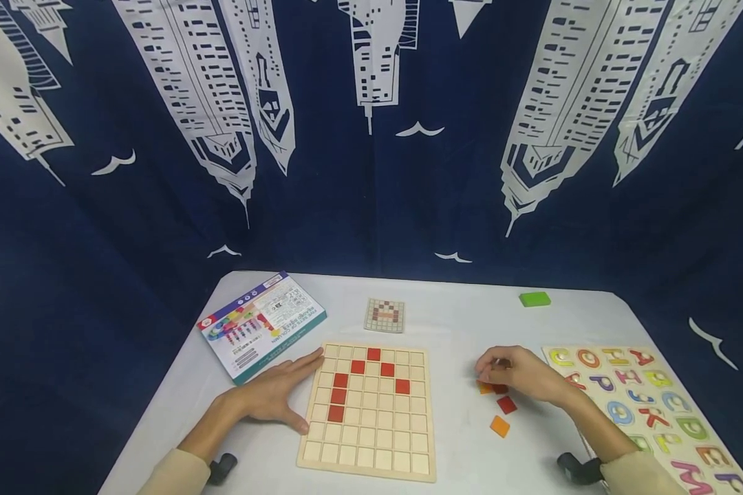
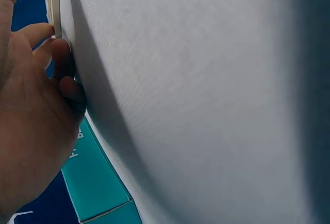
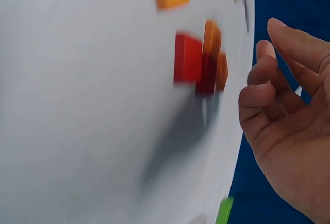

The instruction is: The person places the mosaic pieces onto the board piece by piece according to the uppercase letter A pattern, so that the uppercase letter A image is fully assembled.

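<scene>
A wooden grid board (image 1: 371,454) lies in front of me, with several red square tiles (image 1: 338,396) set in its cells. My left hand (image 1: 272,390) is spread along the board's left edge, its thumb and fingertips right at the rim. To the right of the board, my right hand (image 1: 526,375) hovers over a small cluster of red and orange tiles. Its fingers are loosely bent, and the right wrist view shows nothing between them. Close below it lie a loose red tile (image 1: 506,405) and an orange tile (image 1: 499,426).
Behind the board is a small pattern card (image 1: 384,315). A printed box (image 1: 297,344) sits at the back left, beyond my left hand. A green block (image 1: 535,299) rests at the back right. On the right, a letter puzzle board (image 1: 628,366) extends under my right forearm.
</scene>
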A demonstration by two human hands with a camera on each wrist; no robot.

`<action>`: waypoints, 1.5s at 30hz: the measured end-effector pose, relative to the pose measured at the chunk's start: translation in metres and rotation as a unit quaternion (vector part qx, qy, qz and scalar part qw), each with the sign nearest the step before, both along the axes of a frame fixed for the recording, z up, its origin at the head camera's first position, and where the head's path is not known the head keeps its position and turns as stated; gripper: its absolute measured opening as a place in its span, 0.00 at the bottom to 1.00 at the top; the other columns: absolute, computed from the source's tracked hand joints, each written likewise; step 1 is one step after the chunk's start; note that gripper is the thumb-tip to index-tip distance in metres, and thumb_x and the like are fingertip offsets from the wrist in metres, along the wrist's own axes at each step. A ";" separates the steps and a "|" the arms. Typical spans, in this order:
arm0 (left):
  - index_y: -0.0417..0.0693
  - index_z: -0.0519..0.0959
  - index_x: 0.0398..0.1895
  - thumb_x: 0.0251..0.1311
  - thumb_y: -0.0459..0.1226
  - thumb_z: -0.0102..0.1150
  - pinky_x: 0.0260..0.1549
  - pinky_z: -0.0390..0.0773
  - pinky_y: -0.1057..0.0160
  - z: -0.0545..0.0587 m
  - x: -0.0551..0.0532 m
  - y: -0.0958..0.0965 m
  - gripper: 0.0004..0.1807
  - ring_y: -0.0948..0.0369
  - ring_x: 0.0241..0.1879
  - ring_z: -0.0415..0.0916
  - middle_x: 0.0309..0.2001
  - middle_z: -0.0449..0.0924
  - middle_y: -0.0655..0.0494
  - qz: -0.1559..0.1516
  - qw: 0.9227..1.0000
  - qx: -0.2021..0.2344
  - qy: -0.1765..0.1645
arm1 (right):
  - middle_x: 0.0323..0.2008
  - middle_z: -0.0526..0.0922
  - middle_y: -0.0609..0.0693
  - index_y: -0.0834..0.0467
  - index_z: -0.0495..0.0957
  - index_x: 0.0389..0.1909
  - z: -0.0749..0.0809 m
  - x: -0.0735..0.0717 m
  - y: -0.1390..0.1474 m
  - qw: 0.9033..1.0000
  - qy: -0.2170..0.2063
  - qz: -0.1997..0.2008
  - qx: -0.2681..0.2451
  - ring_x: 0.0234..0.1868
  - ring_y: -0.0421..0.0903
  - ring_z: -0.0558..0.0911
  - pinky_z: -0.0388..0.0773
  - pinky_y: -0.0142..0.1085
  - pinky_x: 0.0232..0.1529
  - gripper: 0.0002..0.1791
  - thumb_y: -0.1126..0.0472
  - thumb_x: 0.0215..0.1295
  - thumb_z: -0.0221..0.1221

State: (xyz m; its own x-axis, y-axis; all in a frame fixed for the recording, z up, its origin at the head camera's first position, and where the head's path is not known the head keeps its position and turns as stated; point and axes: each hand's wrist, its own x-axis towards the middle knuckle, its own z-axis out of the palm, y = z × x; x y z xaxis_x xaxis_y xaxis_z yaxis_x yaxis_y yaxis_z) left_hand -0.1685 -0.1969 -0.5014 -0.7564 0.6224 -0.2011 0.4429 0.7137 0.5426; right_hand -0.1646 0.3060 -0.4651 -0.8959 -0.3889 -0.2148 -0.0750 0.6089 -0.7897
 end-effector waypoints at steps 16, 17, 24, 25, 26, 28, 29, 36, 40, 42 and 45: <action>0.57 0.50 0.82 0.32 0.70 0.73 0.74 0.52 0.39 0.001 0.000 0.000 0.71 0.50 0.80 0.44 0.82 0.39 0.62 0.002 1.000 -0.001 0.001 | 0.39 0.80 0.46 0.54 0.83 0.48 -0.019 0.008 0.033 0.995 0.056 -0.005 0.080 0.40 0.42 0.75 0.76 0.28 0.37 0.17 0.62 0.58 0.70; 0.57 0.50 0.82 0.32 0.70 0.74 0.74 0.52 0.39 0.001 0.000 0.000 0.71 0.50 0.79 0.44 0.82 0.39 0.62 0.002 1.000 -0.001 0.001 | 0.38 0.80 0.45 0.53 0.83 0.48 -0.020 0.009 0.032 0.994 0.066 -0.005 0.089 0.38 0.41 0.74 0.75 0.28 0.36 0.16 0.62 0.57 0.70; 0.56 0.51 0.82 0.32 0.69 0.74 0.74 0.51 0.40 0.002 0.000 0.000 0.71 0.49 0.79 0.44 0.82 0.39 0.61 0.001 1.000 0.000 0.003 | 0.34 0.77 0.43 0.49 0.84 0.41 -0.020 0.010 0.029 0.986 0.111 -0.003 0.121 0.34 0.37 0.72 0.73 0.28 0.32 0.12 0.62 0.57 0.71; 0.56 0.51 0.82 0.32 0.69 0.74 0.74 0.52 0.40 0.002 0.001 0.000 0.71 0.49 0.79 0.44 0.82 0.39 0.61 0.002 1.000 0.000 0.003 | 0.33 0.77 0.43 0.49 0.83 0.41 -0.020 0.010 0.029 0.986 0.112 -0.002 0.122 0.33 0.37 0.72 0.72 0.28 0.32 0.12 0.62 0.56 0.71; 0.56 0.51 0.81 0.32 0.69 0.74 0.74 0.52 0.40 0.002 0.001 0.000 0.71 0.49 0.79 0.44 0.82 0.39 0.61 0.002 1.000 0.001 0.003 | 0.33 0.77 0.43 0.49 0.83 0.41 -0.020 0.010 0.028 0.986 0.112 -0.001 0.122 0.33 0.38 0.72 0.72 0.28 0.32 0.12 0.63 0.56 0.71; 0.56 0.51 0.81 0.32 0.69 0.74 0.74 0.52 0.40 0.002 0.001 0.000 0.71 0.49 0.79 0.45 0.82 0.39 0.61 0.004 1.000 0.001 0.002 | 0.33 0.77 0.43 0.49 0.82 0.40 -0.020 0.010 0.028 0.987 0.110 0.001 0.120 0.33 0.38 0.72 0.72 0.28 0.32 0.12 0.63 0.56 0.71; 0.56 0.51 0.81 0.32 0.69 0.74 0.74 0.53 0.39 0.002 0.001 0.000 0.71 0.49 0.79 0.45 0.82 0.39 0.61 0.005 1.000 0.001 0.001 | 0.33 0.77 0.43 0.49 0.82 0.39 -0.020 0.010 0.027 0.987 0.109 0.001 0.118 0.33 0.38 0.72 0.72 0.28 0.32 0.12 0.63 0.56 0.71; 0.55 0.51 0.81 0.32 0.70 0.74 0.74 0.53 0.39 0.001 0.002 0.000 0.71 0.49 0.79 0.45 0.82 0.40 0.61 0.002 1.000 0.000 0.005 | 0.31 0.79 0.42 0.50 0.80 0.38 -0.022 0.011 0.028 0.990 0.091 -0.010 0.107 0.31 0.38 0.74 0.74 0.28 0.31 0.12 0.66 0.57 0.70; 0.56 0.51 0.81 0.32 0.70 0.74 0.74 0.54 0.39 0.001 0.002 0.000 0.72 0.49 0.79 0.46 0.82 0.40 0.61 0.002 1.000 -0.002 0.008 | 0.29 0.79 0.42 0.51 0.79 0.38 -0.021 0.010 0.030 0.992 0.078 -0.010 0.100 0.31 0.38 0.76 0.75 0.29 0.32 0.10 0.64 0.59 0.69; 0.56 0.51 0.81 0.32 0.70 0.74 0.73 0.54 0.39 0.001 0.002 0.000 0.72 0.48 0.79 0.46 0.82 0.39 0.61 0.003 1.000 -0.004 0.008 | 0.30 0.79 0.43 0.51 0.80 0.39 -0.020 0.010 0.031 0.993 0.070 -0.012 0.093 0.33 0.38 0.76 0.76 0.28 0.32 0.09 0.63 0.60 0.69; 0.56 0.51 0.81 0.32 0.70 0.74 0.73 0.55 0.39 0.001 0.002 0.000 0.71 0.48 0.79 0.46 0.82 0.39 0.62 0.005 1.000 -0.004 0.007 | 0.32 0.79 0.44 0.51 0.82 0.42 -0.020 0.009 0.031 0.995 0.057 -0.019 0.081 0.35 0.39 0.76 0.76 0.28 0.34 0.09 0.62 0.61 0.68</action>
